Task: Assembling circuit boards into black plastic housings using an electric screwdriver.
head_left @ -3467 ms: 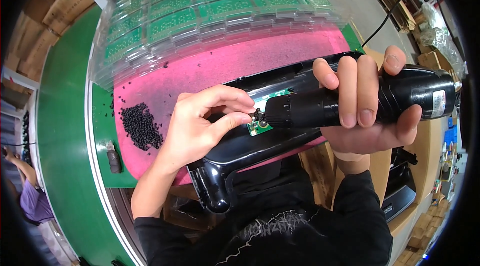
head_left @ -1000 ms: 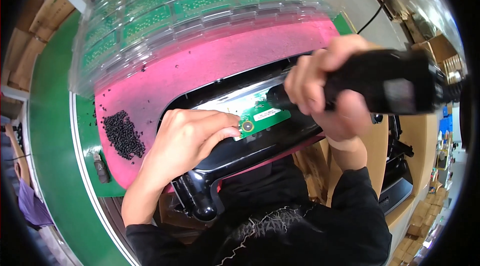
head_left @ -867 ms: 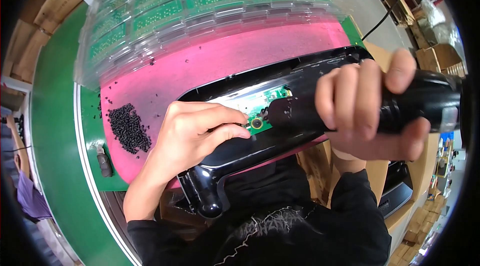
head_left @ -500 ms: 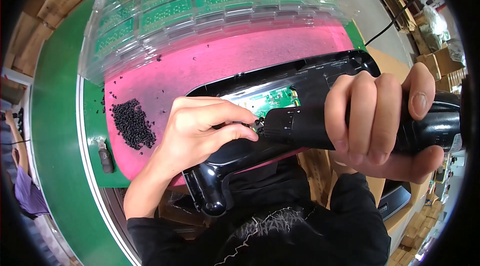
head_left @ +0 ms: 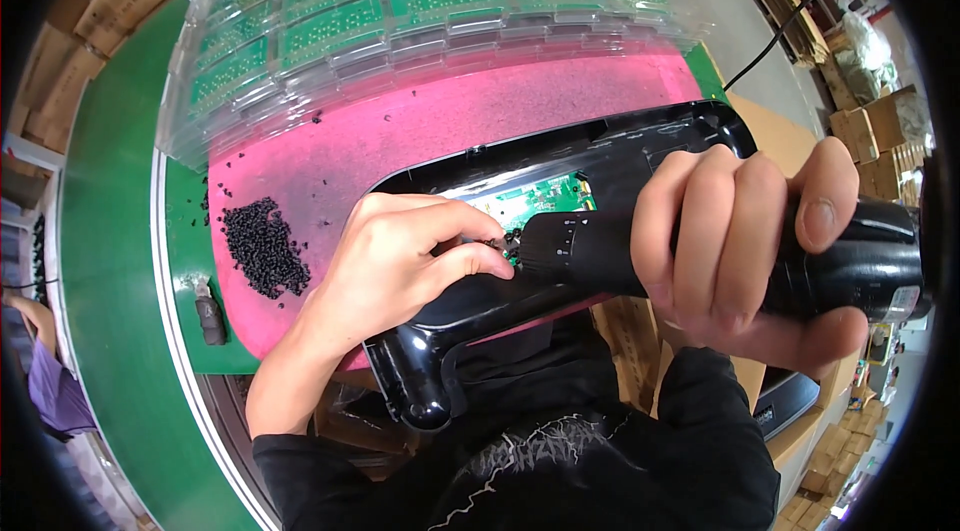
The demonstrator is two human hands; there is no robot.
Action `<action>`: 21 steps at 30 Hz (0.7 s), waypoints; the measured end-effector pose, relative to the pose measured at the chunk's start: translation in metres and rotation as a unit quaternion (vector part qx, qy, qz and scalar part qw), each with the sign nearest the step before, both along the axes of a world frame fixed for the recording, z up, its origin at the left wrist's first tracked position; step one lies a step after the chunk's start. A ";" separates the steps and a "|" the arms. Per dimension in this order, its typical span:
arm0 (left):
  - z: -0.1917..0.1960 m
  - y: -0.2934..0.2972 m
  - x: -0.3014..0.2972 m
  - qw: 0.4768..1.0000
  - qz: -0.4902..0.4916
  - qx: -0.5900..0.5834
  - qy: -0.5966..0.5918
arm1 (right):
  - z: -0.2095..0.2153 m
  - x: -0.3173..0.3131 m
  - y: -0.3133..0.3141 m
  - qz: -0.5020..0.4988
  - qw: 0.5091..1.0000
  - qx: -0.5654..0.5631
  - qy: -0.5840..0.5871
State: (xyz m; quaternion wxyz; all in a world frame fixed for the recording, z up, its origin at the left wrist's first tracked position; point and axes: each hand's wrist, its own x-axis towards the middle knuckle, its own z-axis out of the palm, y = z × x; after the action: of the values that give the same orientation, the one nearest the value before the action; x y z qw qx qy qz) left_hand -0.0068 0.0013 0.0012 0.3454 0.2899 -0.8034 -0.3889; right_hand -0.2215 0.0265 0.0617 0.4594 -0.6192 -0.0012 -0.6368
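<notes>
A long black plastic housing [head_left: 650,136] lies slantwise on a pink mat [head_left: 420,126], with a small green circuit board [head_left: 535,203] set in it. My right hand [head_left: 745,241] grips a black electric screwdriver [head_left: 850,261], its tip down at the board. My left hand [head_left: 400,256] rests on the housing, its fingertips pinched at the screwdriver's tip, apparently on a small screw hidden between them.
A heap of small black screws [head_left: 262,243] lies on the mat's left part, with loose ones scattered about. Clear trays of green circuit boards [head_left: 400,11] are stacked behind. A green belt [head_left: 100,231] runs at left. Cardboard boxes [head_left: 870,111] stand at right. Another person's arm [head_left: 30,316] shows far left.
The screwdriver lifted off the board about a second ago, then came back down to it. My left fingers stayed pinched at the same spot on the board.
</notes>
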 end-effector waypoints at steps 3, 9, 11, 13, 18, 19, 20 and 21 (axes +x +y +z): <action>-0.005 -0.003 0.000 0.997 0.027 -0.009 -0.077 | -0.005 -0.003 -0.005 -0.010 0.999 0.029 0.022; -0.003 0.000 -0.001 0.989 0.090 -0.037 -0.112 | -0.025 0.009 -0.017 -0.080 0.981 0.149 0.098; 0.000 0.001 -0.003 0.977 0.123 -0.043 -0.166 | -0.029 0.009 -0.019 -0.082 0.979 0.151 0.109; 0.003 0.001 -0.003 0.976 0.130 -0.037 -0.171 | -0.033 0.009 -0.021 -0.103 0.976 0.144 0.129; -0.003 0.000 -0.002 0.979 0.149 -0.055 -0.127 | -0.037 0.017 -0.029 -0.092 0.975 0.153 0.133; -0.005 -0.001 -0.001 0.982 0.136 -0.054 -0.123 | -0.037 0.017 -0.032 -0.086 0.974 0.145 0.154; -0.007 -0.001 0.000 0.984 0.123 -0.053 -0.118 | -0.038 0.017 -0.034 -0.080 0.972 0.137 0.175; -0.007 -0.001 0.001 0.984 0.124 -0.052 -0.117 | -0.038 0.020 -0.033 -0.056 0.975 0.150 0.155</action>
State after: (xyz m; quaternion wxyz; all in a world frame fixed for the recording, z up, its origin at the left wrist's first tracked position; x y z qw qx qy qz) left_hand -0.0058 0.0001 -0.0061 0.3094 0.4125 -0.8149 -0.2647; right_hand -0.2011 -0.0064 0.0239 0.5048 -0.6339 0.2001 -0.5508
